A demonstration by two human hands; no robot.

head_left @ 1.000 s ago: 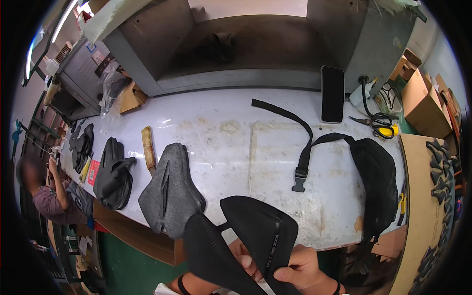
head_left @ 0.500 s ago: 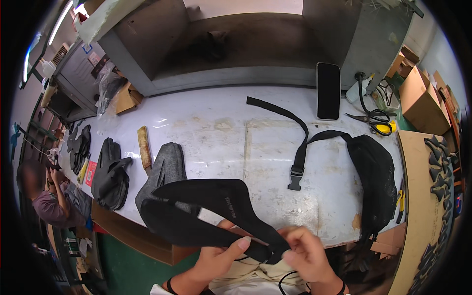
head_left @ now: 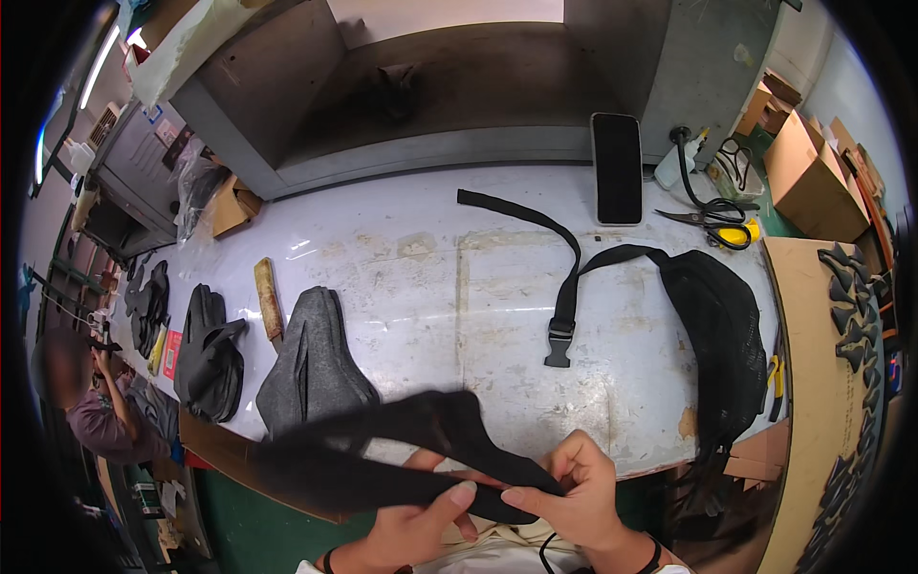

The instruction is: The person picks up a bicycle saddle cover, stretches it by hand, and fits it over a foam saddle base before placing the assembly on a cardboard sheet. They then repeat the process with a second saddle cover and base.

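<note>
A looped black fabric band (head_left: pixel 382 478), partly smeared by motion, hangs over the table's near edge. My left hand (head_left: pixel 421 526) pinches its lower strip with the thumb on top. At the band's right end, my right hand (head_left: pixel 583 493) grips the cloth between thumb and bent fingers. Just beyond the loop lies a grey felt-like folded piece (head_left: pixel 311 359), its near part covered by the band. To the right rests a black waist bag (head_left: pixel 712 335); its strap runs leftward to a black buckle (head_left: pixel 558 346), apart from both hands.
A dark grey folded piece (head_left: pixel 203 354) and a tool with a worn handle (head_left: pixel 266 292) lie on the left. A phone (head_left: pixel 618 172), scissors (head_left: pixel 717 218) and a white bottle (head_left: pixel 674 167) are at the back right. Another person (head_left: pixel 100 411) sits far left.
The band's left part has swung down and toward me, uncovering more of the grey piece. My right hand has shifted its grip, thumb now over the band's end. The view has turned slightly.
</note>
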